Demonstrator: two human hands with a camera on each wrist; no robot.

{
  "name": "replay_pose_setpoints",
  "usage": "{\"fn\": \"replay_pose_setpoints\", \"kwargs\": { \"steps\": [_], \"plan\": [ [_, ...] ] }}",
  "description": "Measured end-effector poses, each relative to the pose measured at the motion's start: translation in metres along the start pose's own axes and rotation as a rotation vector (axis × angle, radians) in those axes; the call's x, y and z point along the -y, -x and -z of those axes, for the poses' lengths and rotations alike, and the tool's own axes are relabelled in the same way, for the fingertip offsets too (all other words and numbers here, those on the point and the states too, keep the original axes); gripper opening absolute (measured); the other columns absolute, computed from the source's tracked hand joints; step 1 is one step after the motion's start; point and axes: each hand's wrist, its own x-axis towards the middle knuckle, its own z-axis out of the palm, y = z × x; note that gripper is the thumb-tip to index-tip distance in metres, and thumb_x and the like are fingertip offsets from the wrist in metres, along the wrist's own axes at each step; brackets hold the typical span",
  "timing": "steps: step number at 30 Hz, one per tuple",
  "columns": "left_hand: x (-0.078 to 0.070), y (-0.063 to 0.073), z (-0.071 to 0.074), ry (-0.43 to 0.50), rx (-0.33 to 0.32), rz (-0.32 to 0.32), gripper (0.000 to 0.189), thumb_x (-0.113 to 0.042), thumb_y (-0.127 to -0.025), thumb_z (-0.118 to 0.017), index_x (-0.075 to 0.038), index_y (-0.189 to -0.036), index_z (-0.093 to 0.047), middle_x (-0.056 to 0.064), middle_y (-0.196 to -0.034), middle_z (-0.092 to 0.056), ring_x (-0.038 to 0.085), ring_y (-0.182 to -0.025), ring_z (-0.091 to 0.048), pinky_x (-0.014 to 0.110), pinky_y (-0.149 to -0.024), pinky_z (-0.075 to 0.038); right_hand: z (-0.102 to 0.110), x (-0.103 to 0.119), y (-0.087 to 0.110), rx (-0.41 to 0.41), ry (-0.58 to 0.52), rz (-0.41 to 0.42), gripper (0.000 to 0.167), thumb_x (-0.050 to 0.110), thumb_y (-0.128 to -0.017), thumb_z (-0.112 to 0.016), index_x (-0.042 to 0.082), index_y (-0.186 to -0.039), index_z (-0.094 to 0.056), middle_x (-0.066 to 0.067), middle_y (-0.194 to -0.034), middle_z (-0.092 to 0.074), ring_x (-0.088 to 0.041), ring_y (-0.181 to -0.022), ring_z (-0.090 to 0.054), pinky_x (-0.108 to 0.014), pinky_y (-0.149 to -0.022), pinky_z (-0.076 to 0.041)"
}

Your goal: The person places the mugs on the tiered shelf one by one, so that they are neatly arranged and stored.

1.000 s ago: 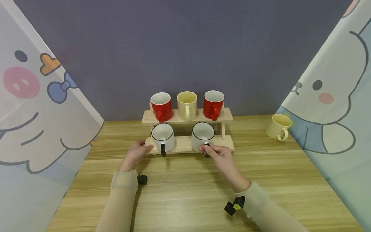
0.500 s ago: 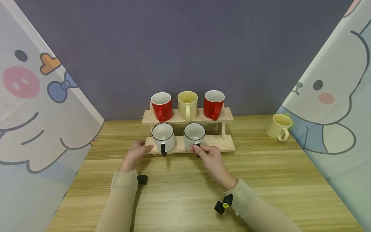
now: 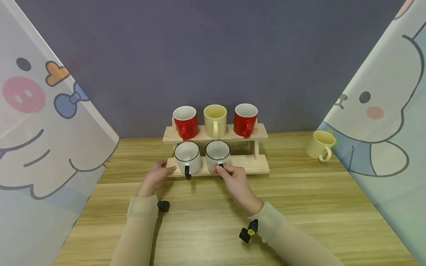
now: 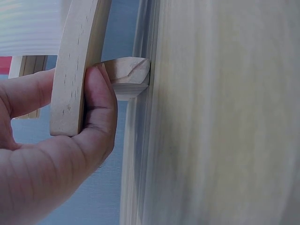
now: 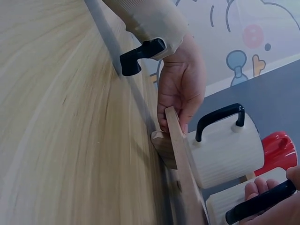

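My left hand (image 3: 156,178) grips the left end of the lower board of a two-tier wooden rack (image 3: 254,165); in the left wrist view its thumb and fingers lie on opposite faces of that board (image 4: 70,89). With my right hand (image 3: 237,184) I pinch the black handle (image 5: 260,201) of a white mug (image 3: 217,153) with a black rim, on the lower tier. Close to its left stands a matching white mug (image 3: 187,157), its black handle (image 5: 220,117) facing the front.
On the upper tier stand a red mug (image 3: 185,123), a pale yellow mug (image 3: 215,122) and another red mug (image 3: 245,120). A second yellow mug (image 3: 320,145) sits on the wooden table (image 3: 199,229) at the right, beside the printed side panel (image 3: 376,122).
My right hand has moved left with the white mug along the lower tier, bringing it close to the other white mug. The left hand keeps its grip on the rack.
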Motion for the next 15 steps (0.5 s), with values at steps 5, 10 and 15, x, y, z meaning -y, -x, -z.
{"fn": "replay_pose_setpoints", "kwargs": {
  "steps": [5,10,15],
  "plan": [
    [0.0003,0.0004,0.0002,-0.006,-0.004,-0.005,0.057,-0.012,-0.104,-0.061,0.016,-0.145,-0.035,0.021,-0.125,-0.053,0.031,-0.111,-0.054,0.045,-0.097,-0.046,-0.0051,-0.0065,-0.0038,-0.004,0.001,-0.010,0.021,0.011,-0.099,-0.069,-0.008,-0.103,-0.077,-0.015,-0.102,-0.074,-0.019,-0.105,-0.064,-0.031,-0.092,-0.049],
    [0.0003,0.0006,-0.0009,-0.012,-0.007,-0.011,0.056,-0.011,-0.103,-0.062,0.017,-0.144,-0.036,0.021,-0.123,-0.053,0.029,-0.109,-0.055,0.044,-0.096,-0.046,-0.0068,-0.0070,-0.0059,0.022,0.040,-0.016,0.026,0.017,-0.098,-0.072,-0.008,-0.102,-0.077,-0.014,-0.101,-0.075,-0.017,-0.103,-0.062,-0.032,-0.091,-0.048],
    [-0.0001,0.0014,-0.0002,-0.012,-0.007,-0.011,0.056,-0.011,-0.103,-0.062,0.017,-0.144,-0.036,0.021,-0.123,-0.053,0.030,-0.109,-0.055,0.046,-0.097,-0.045,-0.0047,-0.0049,-0.0097,0.038,0.123,0.000,0.024,0.018,-0.097,-0.073,-0.005,-0.099,-0.079,-0.013,-0.095,-0.075,-0.015,-0.089,-0.055,-0.029,-0.077,-0.043]
  ]
}}
